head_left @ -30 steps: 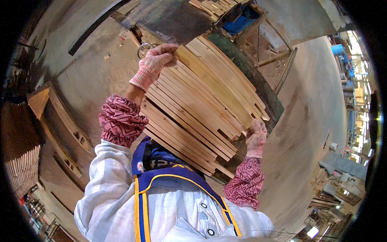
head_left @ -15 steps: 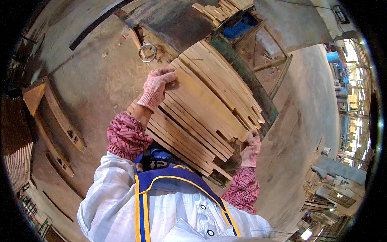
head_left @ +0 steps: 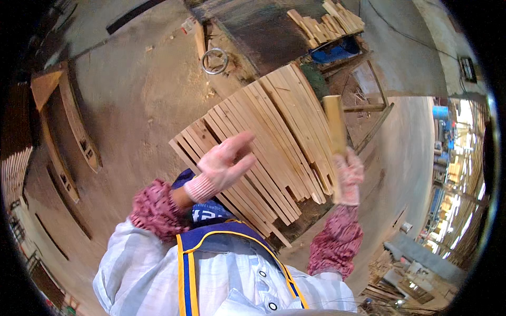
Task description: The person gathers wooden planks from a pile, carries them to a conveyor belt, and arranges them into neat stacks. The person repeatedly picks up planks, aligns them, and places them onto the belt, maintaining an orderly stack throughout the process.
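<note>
Side by side in front of me lies a row of long pale wooden strips [head_left: 253,126], their near ends uneven. Over the left part of this row hovers my left hand [head_left: 226,163] in a whitish-pink knit glove, fingers stretched out and thumb apart, with nothing in it. My right hand [head_left: 349,174], gloved alike, is closed around a single wooden strip [head_left: 335,124] at the row's right edge. That strip is tilted up and slightly blurred; its lower part runs behind or beside the fingers.
Beyond the strips stands a dark machine table [head_left: 245,39] with a metal handwheel [head_left: 214,61] at its left. Short wood pieces [head_left: 329,26] are stacked at the back above a blue container [head_left: 337,51]. A wooden frame [head_left: 369,108] stands right; curved beams [head_left: 79,124] lie left.
My left hand has left the strips' far end, coming nearer and opening. My right hand has moved right, lifting one strip off the row. The whole view has shifted somewhat.
</note>
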`<action>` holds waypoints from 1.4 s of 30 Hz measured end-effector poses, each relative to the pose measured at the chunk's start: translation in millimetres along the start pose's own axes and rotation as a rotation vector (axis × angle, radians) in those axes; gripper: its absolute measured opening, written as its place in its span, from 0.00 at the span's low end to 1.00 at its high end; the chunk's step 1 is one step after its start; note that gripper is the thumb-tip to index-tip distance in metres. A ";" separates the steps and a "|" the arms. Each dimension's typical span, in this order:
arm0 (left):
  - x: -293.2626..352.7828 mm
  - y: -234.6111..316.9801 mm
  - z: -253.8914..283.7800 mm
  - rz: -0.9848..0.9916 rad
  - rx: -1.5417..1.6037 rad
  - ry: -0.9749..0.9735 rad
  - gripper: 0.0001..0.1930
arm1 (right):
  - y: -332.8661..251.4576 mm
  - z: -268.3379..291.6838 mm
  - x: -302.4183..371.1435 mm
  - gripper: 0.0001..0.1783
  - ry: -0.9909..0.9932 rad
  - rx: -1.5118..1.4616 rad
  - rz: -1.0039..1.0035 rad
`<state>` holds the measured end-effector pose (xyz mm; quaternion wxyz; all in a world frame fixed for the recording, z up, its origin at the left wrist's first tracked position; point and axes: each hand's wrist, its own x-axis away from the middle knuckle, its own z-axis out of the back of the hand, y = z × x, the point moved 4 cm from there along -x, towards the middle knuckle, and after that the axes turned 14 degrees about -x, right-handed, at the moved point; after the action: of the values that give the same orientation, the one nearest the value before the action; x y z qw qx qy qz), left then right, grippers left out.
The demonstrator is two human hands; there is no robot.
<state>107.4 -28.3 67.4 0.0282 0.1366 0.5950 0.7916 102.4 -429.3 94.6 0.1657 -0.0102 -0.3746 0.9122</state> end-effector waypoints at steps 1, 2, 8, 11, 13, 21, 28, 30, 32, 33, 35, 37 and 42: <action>16.9 -3.2 18.0 -0.035 -0.209 -0.009 0.18 | -9.9 8.7 -25.0 0.27 0.065 0.058 0.005; 33.2 -9.5 31.7 -0.081 -0.295 0.082 0.16 | -42.6 8.1 -48.7 0.26 0.067 0.379 0.077; 109.7 -100.2 56.2 0.646 -0.100 0.002 0.16 | -33.3 -32.8 -143.1 0.23 -0.013 0.642 0.128; 105.5 -114.6 43.3 0.658 -0.156 -0.106 0.24 | -22.0 -74.0 -164.0 0.21 -0.150 0.536 0.132; 94.5 -114.0 44.6 0.577 -0.139 -0.247 0.29 | 93.7 -44.7 -182.2 0.20 -0.239 0.104 0.231; 73.8 -114.5 31.5 0.594 -0.204 -0.433 0.35 | 26.1 -100.6 -166.4 0.20 -0.032 0.162 -0.173; 59.3 -115.6 34.2 0.437 -0.239 -0.703 0.29 | 57.4 -73.2 -180.4 0.22 -0.114 0.036 0.016; 59.9 -115.7 31.3 0.366 -0.283 -0.808 0.25 | 54.4 -81.5 -177.8 0.23 -0.066 0.004 0.047; 77.3 -114.5 18.7 0.070 -0.474 -0.539 0.18 | 51.3 -85.0 -164.5 0.24 -0.008 -0.035 0.062; 74.4 -110.3 16.7 0.044 -0.454 -0.532 0.17 | 47.6 -84.9 -161.0 0.25 -0.001 0.012 0.047; 68.1 -104.8 12.8 0.012 -0.388 -0.513 0.16 | 35.8 -85.3 -161.3 0.26 0.015 0.103 0.026; 65.9 -101.5 7.4 0.003 -0.290 -0.506 0.16 | 43.9 -77.6 -160.4 0.27 -0.037 0.179 0.068; 90.0 -89.3 -24.9 0.049 -0.691 -0.682 0.16 | 37.6 -84.4 -139.7 0.27 0.001 0.245 0.102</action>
<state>4.1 -7.0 -7.3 0.2466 0.3848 0.2509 0.8533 235.4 -440.2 -6.7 0.1195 -0.0091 -0.2595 0.9583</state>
